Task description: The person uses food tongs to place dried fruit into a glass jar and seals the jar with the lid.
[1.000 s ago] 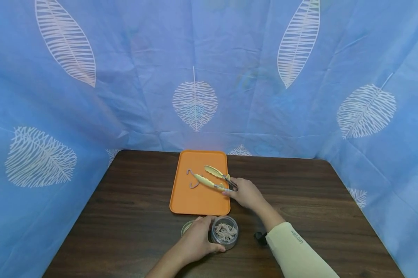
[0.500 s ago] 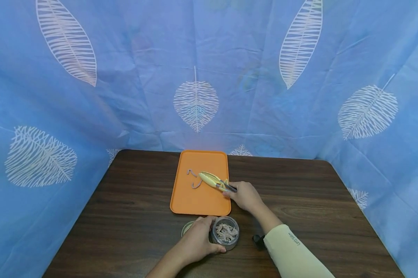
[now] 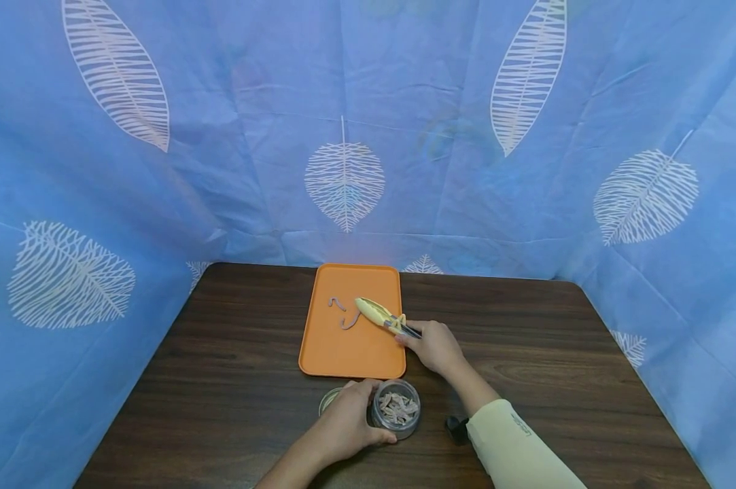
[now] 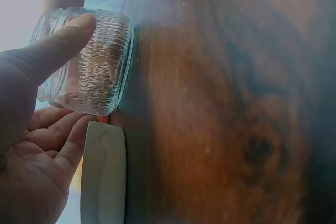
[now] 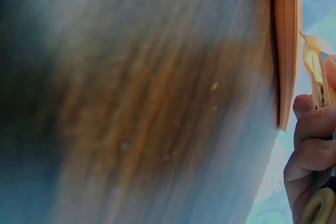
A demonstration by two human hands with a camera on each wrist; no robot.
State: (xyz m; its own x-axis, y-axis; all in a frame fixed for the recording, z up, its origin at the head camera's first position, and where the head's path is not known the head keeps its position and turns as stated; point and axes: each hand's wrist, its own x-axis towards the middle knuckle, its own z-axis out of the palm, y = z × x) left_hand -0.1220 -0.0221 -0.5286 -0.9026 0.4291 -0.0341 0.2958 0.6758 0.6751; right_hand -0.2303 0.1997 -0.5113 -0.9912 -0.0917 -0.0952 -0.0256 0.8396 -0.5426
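Note:
My left hand [image 3: 346,422] grips a clear glass jar [image 3: 418,413] at the table's near side, thumb and fingers round its wall. Pale, wrinkled strips [image 3: 395,409] fill part of the jar, whose mouth is uncovered. Over the right side of an orange tray [image 3: 349,356], my right hand [image 3: 437,348] holds food tongs [image 3: 375,312] with yellow scalloped tips, pressed together. At their tips is one end of a curved greyish-purple strip [image 3: 347,324]. A second such strip [image 3: 337,302] lies on the tray farther back.
A round lid [image 3: 326,399] lies left of the jar, partly hidden by my left hand; its pale edge [image 4: 104,177] shows in the left wrist view. A small black object [image 3: 457,430] sits beside my right sleeve. Blue leaf-print cloth [image 3: 343,81] surrounds the dark wooden table [image 3: 233,353].
The tongs' arms have come together from spread apart, and the tongs have since shifted slightly right. The nearer curved strip has moved a little right with them. My left hand and the jar have stayed put.

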